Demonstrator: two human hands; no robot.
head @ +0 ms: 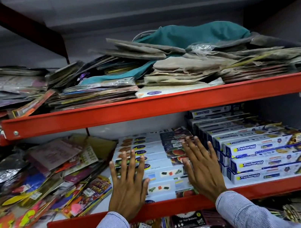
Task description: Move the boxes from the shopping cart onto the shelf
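Note:
A stack of long white boxes (161, 169) with fruit pictures lies on the middle shelf (180, 202), ends facing me. My left hand (129, 183) rests flat on the stack's left part, fingers spread. My right hand (202, 167) lies flat on its right part, fingers spread too. Neither hand grips anything. To the right, a stepped stack of blue and white Freshwrapp boxes (268, 154) fills the shelf. The shopping cart is out of view.
Loose colourful packets (38, 188) crowd the shelf's left side. The upper shelf (164, 103) holds piled paper bags and a teal cloth (192, 35). Balloon packets (190, 226) sit on the shelf below. Red beams front each level.

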